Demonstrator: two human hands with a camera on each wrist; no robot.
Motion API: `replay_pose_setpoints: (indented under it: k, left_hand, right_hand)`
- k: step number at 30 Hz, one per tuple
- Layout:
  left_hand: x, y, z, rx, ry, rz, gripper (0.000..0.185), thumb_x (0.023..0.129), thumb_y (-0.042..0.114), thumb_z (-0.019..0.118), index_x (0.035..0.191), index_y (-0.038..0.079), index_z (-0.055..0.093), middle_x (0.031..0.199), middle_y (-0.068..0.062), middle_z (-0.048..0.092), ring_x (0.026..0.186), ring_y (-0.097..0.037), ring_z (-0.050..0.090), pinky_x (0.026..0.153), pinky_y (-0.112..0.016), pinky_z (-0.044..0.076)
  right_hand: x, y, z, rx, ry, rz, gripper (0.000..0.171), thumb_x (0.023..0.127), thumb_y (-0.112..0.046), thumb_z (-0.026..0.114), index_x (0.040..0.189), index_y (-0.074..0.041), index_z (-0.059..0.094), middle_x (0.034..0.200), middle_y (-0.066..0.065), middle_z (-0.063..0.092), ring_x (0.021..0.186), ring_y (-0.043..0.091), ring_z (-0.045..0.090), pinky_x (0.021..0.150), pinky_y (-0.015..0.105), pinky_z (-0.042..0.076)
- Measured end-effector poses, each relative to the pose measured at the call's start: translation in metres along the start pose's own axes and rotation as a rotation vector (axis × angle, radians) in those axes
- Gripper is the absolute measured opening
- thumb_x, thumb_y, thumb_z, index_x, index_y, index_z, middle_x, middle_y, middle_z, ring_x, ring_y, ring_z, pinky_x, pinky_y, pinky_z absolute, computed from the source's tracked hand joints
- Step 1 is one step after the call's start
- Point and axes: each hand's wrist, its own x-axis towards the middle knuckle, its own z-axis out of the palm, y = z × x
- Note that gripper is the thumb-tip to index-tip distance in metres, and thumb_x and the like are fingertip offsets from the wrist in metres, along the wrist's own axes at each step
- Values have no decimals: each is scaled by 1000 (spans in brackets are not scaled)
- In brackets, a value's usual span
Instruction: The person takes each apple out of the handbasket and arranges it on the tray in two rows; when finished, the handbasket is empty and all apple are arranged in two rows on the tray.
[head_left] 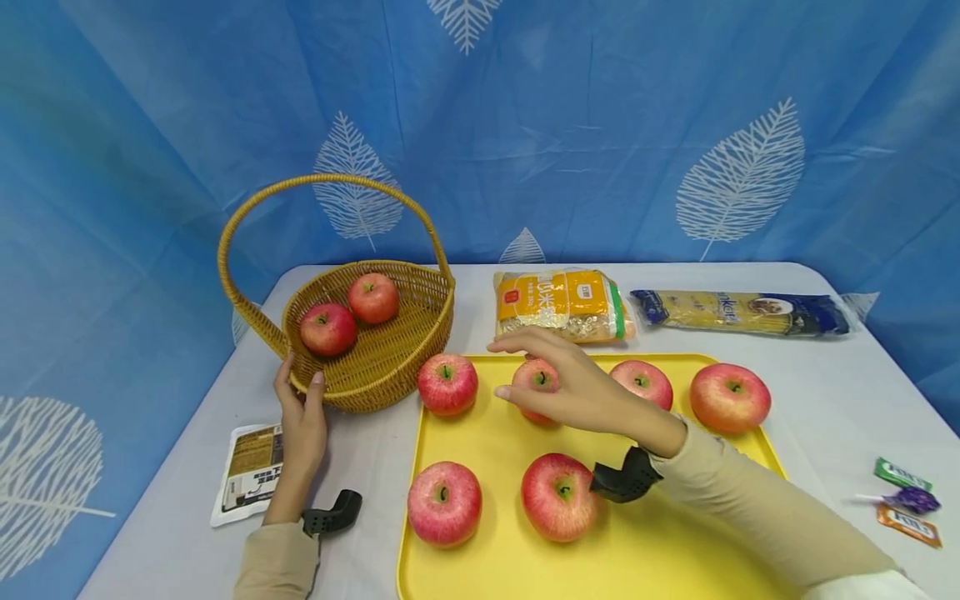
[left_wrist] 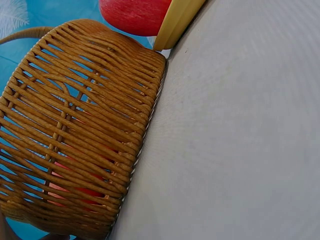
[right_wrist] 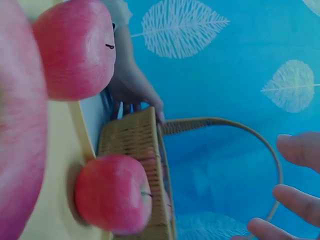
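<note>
Illumination is bright, even and diffuse from above; shadows on the tabletop [head_left: 825,375] are soft and short. Head view bends at its edges. Right wrist view is blurred close up.

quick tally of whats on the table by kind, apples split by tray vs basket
Red apples on the yellow plastic tray: 6, first at
Red apples in the woven wicker basket: 2, first at
Food packets: 3, first at
Small wrapped sweets: 3, first at
Total with tray and basket: 16
</note>
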Motion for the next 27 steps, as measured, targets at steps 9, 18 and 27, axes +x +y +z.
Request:
replay_pose_setpoints:
  k: [9,18,27]
  left_hand:
    - [1,1,0,-1,-11,-7,55,96,40,34,143,28,8,153,-4,8,140,-23,12,113,-46,14]
    - [1,0,0,-8,-12,-9,55,96,39,34,143,28,8,153,-4,9,140,-23,12,113,-46,14]
    - [1,-1,1,-6,-11,-1,56,96,39,35,143,27,8,152,-4,9,140,-24,12,113,-47,14]
  right_hand:
    - [59,13,25,114,-96,13,47,85,-26,63,128,-16,49,129,3,51,119,20,48,98,37,41]
    - [109,21,48,154,-245,43,58,86,-31,60,137,-19,38,142,-1,38,133,16,34,109,33,28]
    - [141,11,72,128,-262,111,72,81,-41,63,141,-18,32,145,-1,34,134,15,31,108,34,30]
